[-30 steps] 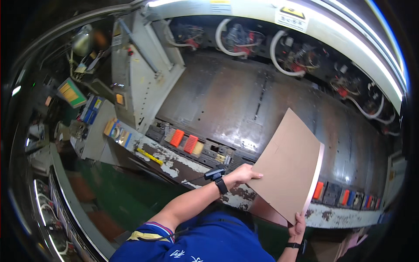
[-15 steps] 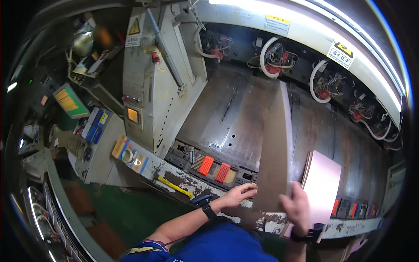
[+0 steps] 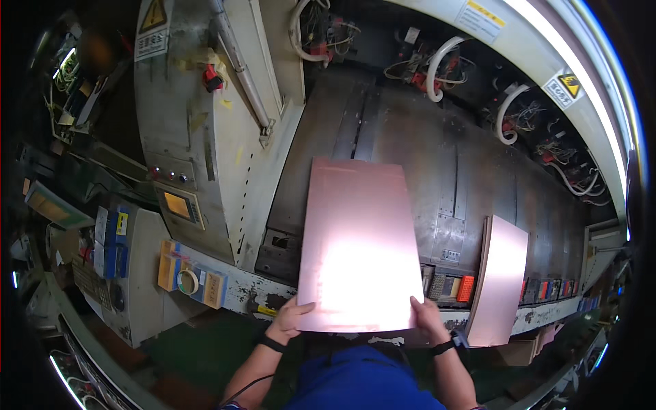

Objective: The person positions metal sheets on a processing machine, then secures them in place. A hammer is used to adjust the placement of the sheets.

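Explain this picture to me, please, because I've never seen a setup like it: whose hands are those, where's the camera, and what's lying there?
There's no robot here. You're looking down through a wide fisheye camera worn on someone's head, so straight edges look bent. The bare left hand and right hand are the wearer's own. They grip a shiny, pinkish copper-coloured sheet near its two closest corners, thumbs on top.

Beyond is a big machine's flat metal bed, with white hoses behind it. On the right lie more pinkish sheets, reaching over the front edge. An orange block sits just left of those. Toward the left are a small orange-lit screen and a roll of tape.
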Action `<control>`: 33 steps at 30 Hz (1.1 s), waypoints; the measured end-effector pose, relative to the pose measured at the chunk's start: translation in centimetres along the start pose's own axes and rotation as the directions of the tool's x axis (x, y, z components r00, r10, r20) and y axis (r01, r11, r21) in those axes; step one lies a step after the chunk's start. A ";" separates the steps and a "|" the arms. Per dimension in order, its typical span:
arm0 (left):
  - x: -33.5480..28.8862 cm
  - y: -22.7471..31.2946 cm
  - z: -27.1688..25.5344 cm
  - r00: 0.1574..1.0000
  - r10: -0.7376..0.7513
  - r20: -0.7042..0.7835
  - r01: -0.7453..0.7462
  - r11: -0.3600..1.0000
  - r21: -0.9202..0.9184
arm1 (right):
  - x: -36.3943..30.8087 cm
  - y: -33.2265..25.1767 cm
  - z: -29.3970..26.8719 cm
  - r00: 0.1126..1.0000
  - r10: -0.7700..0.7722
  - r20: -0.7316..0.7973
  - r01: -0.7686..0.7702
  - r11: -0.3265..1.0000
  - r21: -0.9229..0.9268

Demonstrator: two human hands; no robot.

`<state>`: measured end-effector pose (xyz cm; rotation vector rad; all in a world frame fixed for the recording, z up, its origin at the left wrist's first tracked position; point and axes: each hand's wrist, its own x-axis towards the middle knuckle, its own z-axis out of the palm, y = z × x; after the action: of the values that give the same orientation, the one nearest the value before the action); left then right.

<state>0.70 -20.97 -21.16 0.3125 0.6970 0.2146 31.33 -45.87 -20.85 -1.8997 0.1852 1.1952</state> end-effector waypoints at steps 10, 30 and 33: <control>13.1 10.8 -6.1 0.929 0.191 -0.316 0.008 0.845 0.535 | 12.7 -5.3 9.1 0.982 -0.182 -0.056 0.182 0.983 0.002; 24.0 20.5 -5.4 0.865 0.488 -0.117 0.316 -0.349 0.883 | 20.0 -12.3 15.6 0.926 -0.318 0.202 0.352 0.539 -0.765; 24.4 20.3 -4.3 0.847 0.478 -0.231 0.390 -0.264 0.882 | 21.1 -10.0 15.2 0.888 -0.436 0.148 0.400 0.570 -0.717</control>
<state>14.33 6.06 -31.64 2.1438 1.3734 -0.3575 37.61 -22.30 -34.35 -2.4593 -0.8304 0.9426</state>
